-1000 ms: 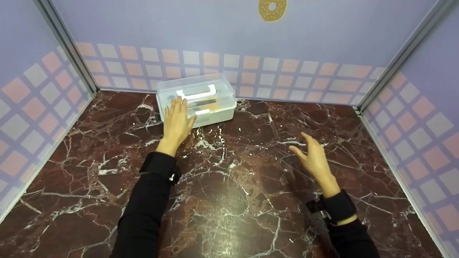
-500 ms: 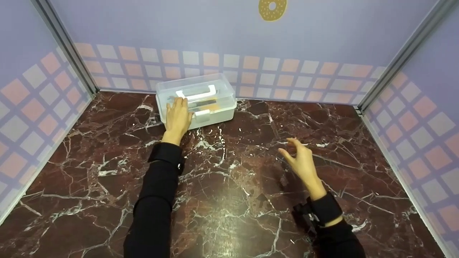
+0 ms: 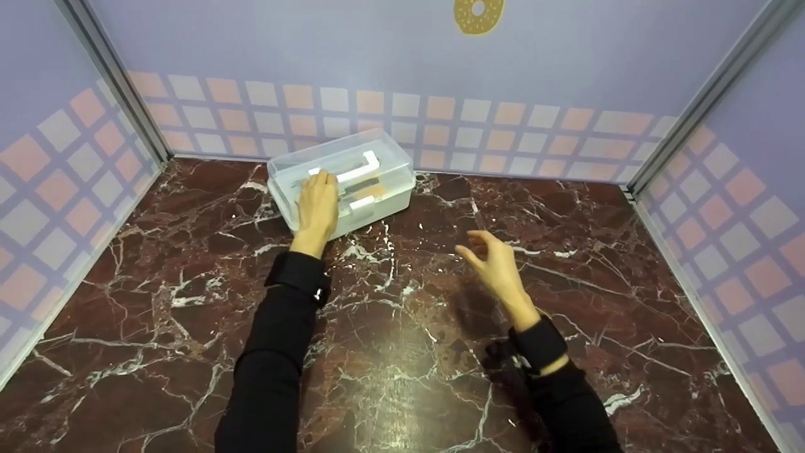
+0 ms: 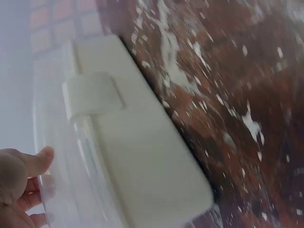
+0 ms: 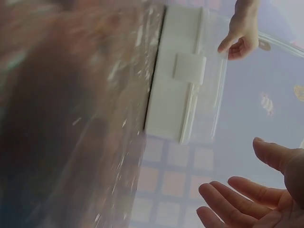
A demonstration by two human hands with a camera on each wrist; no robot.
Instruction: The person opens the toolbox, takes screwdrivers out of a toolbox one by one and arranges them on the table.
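A clear-lidded plastic storage box [image 3: 387, 204] with a white base stands near the back wall, its lid down. My left hand [image 3: 319, 204] is over the left part of the lid, its curled fingers at the left end of the white carry handle [image 3: 361, 168]. In the left wrist view, the thumb [image 4: 39, 161] lies at the clear lid and a white latch [image 4: 92, 95] sits on the front. Through the lid, orange and dark contents show faintly. My right hand [image 3: 500, 267] hovers to the right of the box, thumb and fingers apart, holding nothing.
The box stands on a dark red marbled tabletop [image 3: 402, 352] with white veins. Behind it rises a lilac back panel [image 3: 566, 56] with a checked band; side panels [image 3: 767, 207] close in the left and right.
My left fingers have curled in at the handle, and the box has turned, its left end coming nearer to me. My right hand has moved left, toward the box.
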